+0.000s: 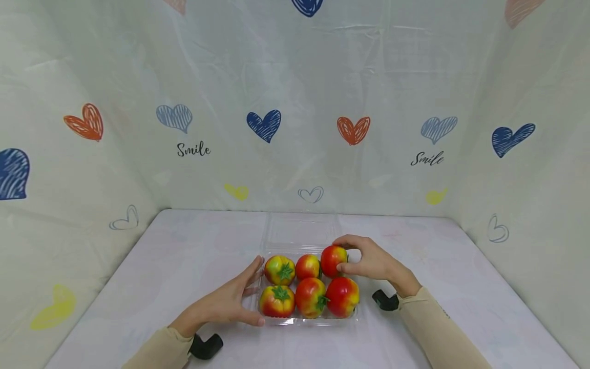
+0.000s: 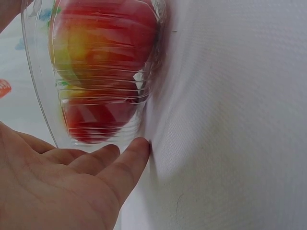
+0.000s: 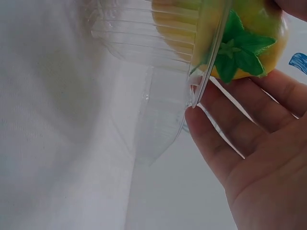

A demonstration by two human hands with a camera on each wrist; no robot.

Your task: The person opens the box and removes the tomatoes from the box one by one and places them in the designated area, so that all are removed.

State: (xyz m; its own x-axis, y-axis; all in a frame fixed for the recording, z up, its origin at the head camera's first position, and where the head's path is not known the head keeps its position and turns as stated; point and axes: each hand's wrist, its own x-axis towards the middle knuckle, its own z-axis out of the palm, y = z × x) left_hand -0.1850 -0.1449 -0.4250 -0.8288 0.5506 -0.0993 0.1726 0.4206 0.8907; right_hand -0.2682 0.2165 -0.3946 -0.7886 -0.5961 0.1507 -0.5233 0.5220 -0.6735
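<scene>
A clear plastic clamshell box (image 1: pixel 299 322) stands on the table with several red-and-yellow tomatoes in two rows, some showing green star-shaped leaves. My right hand (image 1: pixel 373 259) holds the back right tomato (image 1: pixel 333 260), thumb at its front and fingers behind. In the right wrist view that tomato (image 3: pixel 268 28) sits partly above the box rim, its green leaves facing the camera. My left hand (image 1: pixel 226 302) is at the box's left side, fingers and thumb spread. The left wrist view shows its fingers (image 2: pixel 132 160) extended close by the box wall (image 2: pixel 103 91); whether they touch is unclear.
The box's transparent lid (image 1: pixel 301 230) lies back behind the tomatoes. A white cloth covers the table (image 1: pixel 184 256). Light curtains (image 1: pixel 304 77) printed with hearts hang around the back and sides. Black wrist mounts (image 1: pixel 206 347) show at both sleeves.
</scene>
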